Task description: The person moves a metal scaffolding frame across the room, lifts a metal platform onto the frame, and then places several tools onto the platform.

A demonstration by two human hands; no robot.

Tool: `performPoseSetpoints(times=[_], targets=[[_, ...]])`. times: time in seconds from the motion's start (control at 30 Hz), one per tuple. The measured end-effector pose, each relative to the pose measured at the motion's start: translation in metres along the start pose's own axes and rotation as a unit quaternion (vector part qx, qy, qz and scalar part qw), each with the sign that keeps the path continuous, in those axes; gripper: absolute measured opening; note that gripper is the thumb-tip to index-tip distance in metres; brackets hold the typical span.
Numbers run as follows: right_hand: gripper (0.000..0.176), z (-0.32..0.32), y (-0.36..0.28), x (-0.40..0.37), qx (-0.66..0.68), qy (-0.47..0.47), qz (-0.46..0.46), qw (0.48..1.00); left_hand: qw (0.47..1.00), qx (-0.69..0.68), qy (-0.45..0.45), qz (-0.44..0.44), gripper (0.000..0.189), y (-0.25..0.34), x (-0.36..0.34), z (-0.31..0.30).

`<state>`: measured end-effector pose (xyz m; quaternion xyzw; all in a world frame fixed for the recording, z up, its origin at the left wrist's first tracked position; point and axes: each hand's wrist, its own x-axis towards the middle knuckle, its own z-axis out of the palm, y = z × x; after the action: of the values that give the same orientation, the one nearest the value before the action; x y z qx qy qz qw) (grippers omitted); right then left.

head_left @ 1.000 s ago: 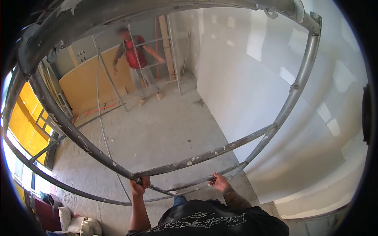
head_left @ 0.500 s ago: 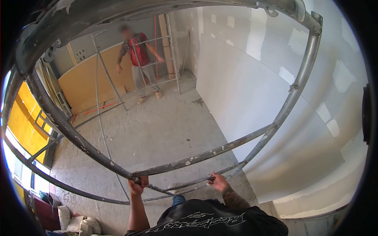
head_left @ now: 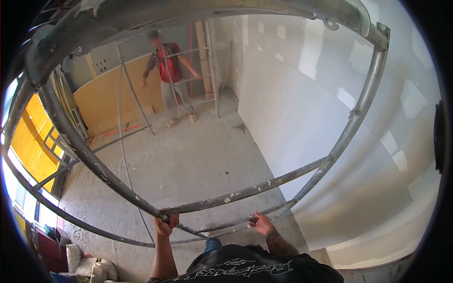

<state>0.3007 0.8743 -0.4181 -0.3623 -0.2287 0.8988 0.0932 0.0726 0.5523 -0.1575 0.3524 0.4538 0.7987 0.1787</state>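
Observation:
A worn grey metal scaffold frame [head_left: 236, 194], flecked with pale splashes, surrounds the view with its curved-looking tubes. Near the bottom middle, my left hand [head_left: 165, 224] is wrapped round a joint where a crossbar meets a side tube. To its right, my right hand [head_left: 262, 223] is at a lower, thinner rung [head_left: 278, 207], thumb above and fingers curled loosely at the bar. Part of that grip is hard to make out. Below the hands is my black printed shirt [head_left: 255, 266].
Across the room, a person in a red top [head_left: 172, 68] stands at another scaffold frame [head_left: 212, 70]. White wallboard [head_left: 302, 127] lines the right side. Bags [head_left: 89, 269] lie at lower left on the concrete floor [head_left: 188, 160]. A wood panel [head_left: 113, 89] leans at the back.
The view has shifted slightly, so the room sits a little lower in it. Both my hands keep their places on the scaffold frame. The other person stands in the same spot.

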Motion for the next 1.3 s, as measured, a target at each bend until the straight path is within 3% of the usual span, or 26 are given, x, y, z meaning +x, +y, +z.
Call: performPoseSetpoints(times=[1.3], targets=[[0.021,-0.005,0.005,-0.001,-0.038,0.009,0.003,0.999,1.0,0.001,-0.025,-0.001,0.074,-0.005,-0.001,-0.006]])
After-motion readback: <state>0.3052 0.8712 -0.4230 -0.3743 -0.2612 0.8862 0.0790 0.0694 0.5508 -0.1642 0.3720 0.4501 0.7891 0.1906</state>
